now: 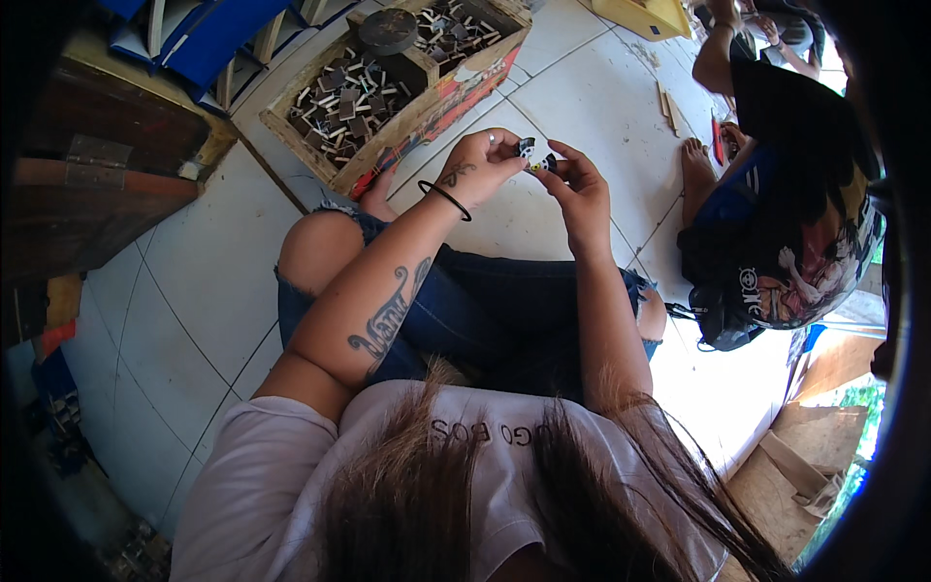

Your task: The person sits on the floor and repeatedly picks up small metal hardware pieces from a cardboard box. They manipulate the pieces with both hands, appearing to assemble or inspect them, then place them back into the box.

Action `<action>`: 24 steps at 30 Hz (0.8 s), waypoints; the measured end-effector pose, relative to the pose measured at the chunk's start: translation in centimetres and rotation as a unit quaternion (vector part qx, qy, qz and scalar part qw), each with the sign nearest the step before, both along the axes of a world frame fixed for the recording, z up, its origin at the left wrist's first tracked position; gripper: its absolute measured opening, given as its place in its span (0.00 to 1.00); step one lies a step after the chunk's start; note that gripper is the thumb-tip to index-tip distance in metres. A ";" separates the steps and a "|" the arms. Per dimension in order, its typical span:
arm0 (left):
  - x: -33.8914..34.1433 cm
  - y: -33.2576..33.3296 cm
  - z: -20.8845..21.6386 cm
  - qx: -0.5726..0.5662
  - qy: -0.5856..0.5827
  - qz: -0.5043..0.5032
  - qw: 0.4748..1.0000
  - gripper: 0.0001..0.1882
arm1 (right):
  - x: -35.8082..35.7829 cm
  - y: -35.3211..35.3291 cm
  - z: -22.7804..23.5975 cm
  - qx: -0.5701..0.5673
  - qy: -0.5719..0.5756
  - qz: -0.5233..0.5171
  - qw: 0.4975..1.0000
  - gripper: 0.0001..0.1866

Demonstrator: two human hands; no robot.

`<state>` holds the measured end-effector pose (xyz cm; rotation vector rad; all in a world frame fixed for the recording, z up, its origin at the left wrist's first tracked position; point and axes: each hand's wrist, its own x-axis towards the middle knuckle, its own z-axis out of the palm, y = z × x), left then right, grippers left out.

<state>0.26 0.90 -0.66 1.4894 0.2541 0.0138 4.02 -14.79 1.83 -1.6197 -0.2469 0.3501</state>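
Left hand (482, 157) and right hand (584, 191) pinching, nearly fingertip to fingertip.
The left grips a black-and-white piece (526, 147); the right, a black-and-yellow piece (547, 164), at 12 o'clock from the jeans (504, 296). Outward: wooden box (432, 118) at 10, co-worker (776, 199) at 3.

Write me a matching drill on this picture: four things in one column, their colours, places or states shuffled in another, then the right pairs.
Things:
1. Wristband
2. Tub at the top edge
3. Wooden box
4. Small black-and-white pieces

Descriptions:
A. yellow
B. held by the left hand and right hand
C. filled with small loose parts
D. black

Pairs: 1-D, 2-A, 3-C, 4-B
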 end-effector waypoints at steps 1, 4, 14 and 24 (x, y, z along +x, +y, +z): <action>0.0 0.0 0.1 -0.007 0.000 -0.002 1.000 0.12 | 0.0 0.0 0.1 0.000 0.007 -0.001 1.000 0.10; -0.1 -0.1 0.5 -0.015 0.001 -0.008 1.000 0.12 | 0.1 0.0 0.2 -0.029 -0.006 -0.005 1.000 0.09; -0.2 -0.1 1.4 0.055 -0.036 -0.049 0.997 0.20 | 0.4 -0.3 0.0 0.032 0.093 0.024 0.995 0.08; 0.0 -0.3 1.5 0.066 0.009 -0.012 0.998 0.12 | 0.8 -0.3 0.0 0.049 0.096 0.020 0.994 0.08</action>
